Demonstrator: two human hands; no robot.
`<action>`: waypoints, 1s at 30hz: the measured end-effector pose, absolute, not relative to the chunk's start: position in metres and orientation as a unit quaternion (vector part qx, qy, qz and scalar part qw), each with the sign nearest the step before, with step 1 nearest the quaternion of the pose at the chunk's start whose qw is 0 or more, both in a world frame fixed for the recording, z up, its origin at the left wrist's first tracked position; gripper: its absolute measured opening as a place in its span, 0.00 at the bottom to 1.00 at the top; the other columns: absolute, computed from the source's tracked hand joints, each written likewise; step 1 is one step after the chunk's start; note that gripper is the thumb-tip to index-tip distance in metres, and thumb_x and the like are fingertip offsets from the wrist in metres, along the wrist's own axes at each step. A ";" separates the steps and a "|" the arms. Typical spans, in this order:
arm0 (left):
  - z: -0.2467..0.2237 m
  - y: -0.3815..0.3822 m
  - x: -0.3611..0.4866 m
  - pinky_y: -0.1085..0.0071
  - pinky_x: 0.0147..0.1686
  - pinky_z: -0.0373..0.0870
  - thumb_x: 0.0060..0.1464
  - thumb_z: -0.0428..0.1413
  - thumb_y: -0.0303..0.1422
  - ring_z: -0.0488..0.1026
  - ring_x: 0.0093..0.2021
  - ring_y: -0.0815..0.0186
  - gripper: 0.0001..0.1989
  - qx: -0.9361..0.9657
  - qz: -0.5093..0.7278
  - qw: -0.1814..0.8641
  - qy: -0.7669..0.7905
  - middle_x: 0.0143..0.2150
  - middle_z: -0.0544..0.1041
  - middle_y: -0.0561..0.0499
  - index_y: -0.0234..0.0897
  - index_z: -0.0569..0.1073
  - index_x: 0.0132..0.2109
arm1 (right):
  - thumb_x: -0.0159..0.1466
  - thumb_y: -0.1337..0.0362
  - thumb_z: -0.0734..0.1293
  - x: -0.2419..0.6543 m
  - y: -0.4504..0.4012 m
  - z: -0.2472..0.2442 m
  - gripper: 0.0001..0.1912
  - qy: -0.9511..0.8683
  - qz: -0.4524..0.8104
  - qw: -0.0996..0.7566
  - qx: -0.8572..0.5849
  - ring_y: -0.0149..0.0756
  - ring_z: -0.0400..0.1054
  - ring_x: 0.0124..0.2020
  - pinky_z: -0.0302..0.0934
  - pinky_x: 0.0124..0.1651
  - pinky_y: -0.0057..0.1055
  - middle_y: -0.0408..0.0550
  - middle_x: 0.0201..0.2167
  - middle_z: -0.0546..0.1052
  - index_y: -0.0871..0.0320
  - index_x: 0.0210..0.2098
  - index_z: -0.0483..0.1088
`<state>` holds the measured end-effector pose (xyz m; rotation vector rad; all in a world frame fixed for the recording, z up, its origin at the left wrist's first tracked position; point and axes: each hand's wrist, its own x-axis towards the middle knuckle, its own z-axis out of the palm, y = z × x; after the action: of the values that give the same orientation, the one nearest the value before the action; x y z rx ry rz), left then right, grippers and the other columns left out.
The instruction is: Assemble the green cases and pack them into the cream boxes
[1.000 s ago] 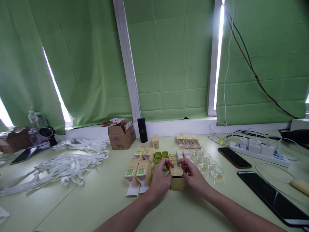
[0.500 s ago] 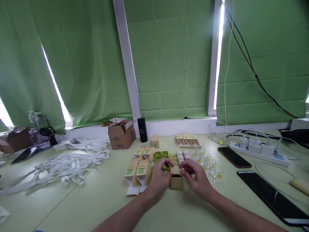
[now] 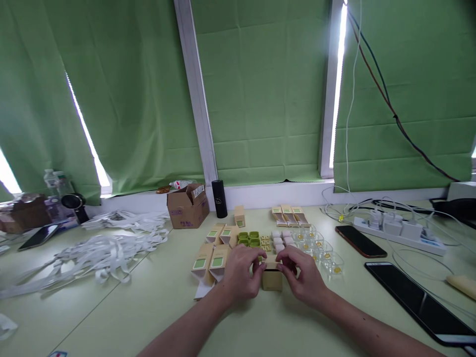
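Note:
A small brown cardboard box (image 3: pixel 272 282) stands on the table in front of me, with a thin dark gap under its top flap. At the box's left top edge, my left hand (image 3: pixel 242 271) is closed, thumb and fingers pinching the flap. My right hand (image 3: pixel 302 273) grips the opposite top corner in the same way. Just beyond the hands are green square cups (image 3: pixel 254 235), small yellowish pieces (image 3: pixel 265 238), white rounded pieces (image 3: pixel 277 241) and clear plastic cups (image 3: pixel 336 268) with yellow centres. Left of my left hand lie several kraft boxes (image 3: pixel 201 260) with green labels.
More kraft boxes (image 3: pixel 285 212) lie at the back, near a black cylinder (image 3: pixel 219 199) and a carton (image 3: pixel 188 208). White straps (image 3: pixel 111 250) spread on the left. Rightward are a phone (image 3: pixel 360 241), a tablet (image 3: pixel 420 300) and a power strip (image 3: pixel 401 233) with cables.
The flap of the small box has come down, narrowing the dark gap. My left hand has shifted slightly left and lower beside the box; my right hand stays at its corner.

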<state>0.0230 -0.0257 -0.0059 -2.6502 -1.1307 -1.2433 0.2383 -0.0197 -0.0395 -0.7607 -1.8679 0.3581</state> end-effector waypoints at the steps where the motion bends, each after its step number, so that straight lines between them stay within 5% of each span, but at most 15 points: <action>1: -0.007 -0.025 0.023 0.63 0.34 0.59 0.54 0.59 0.27 0.72 0.28 0.60 0.08 -0.847 -0.391 0.006 -0.360 0.27 0.78 0.50 0.41 0.78 0.42 | 0.69 0.65 0.66 0.239 -0.020 -0.039 0.04 -0.785 0.142 0.516 -0.312 0.38 0.66 0.27 0.57 0.31 0.33 0.45 0.28 0.72 0.52 0.37 0.72; 30: -0.019 -0.023 0.024 0.66 0.28 0.54 0.56 0.54 0.30 0.67 0.22 0.65 0.06 -0.863 -0.414 0.058 -0.283 0.21 0.72 0.53 0.39 0.71 0.30 | 0.63 0.74 0.63 0.245 -0.019 -0.037 0.08 -0.849 -0.042 0.479 -0.220 0.35 0.64 0.26 0.47 0.30 0.31 0.43 0.26 0.73 0.54 0.35 0.68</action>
<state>0.0245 -0.0232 -0.0192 -2.6152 -0.8561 -1.2557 0.2446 -0.0193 -0.0367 -0.5363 -2.0716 -0.1017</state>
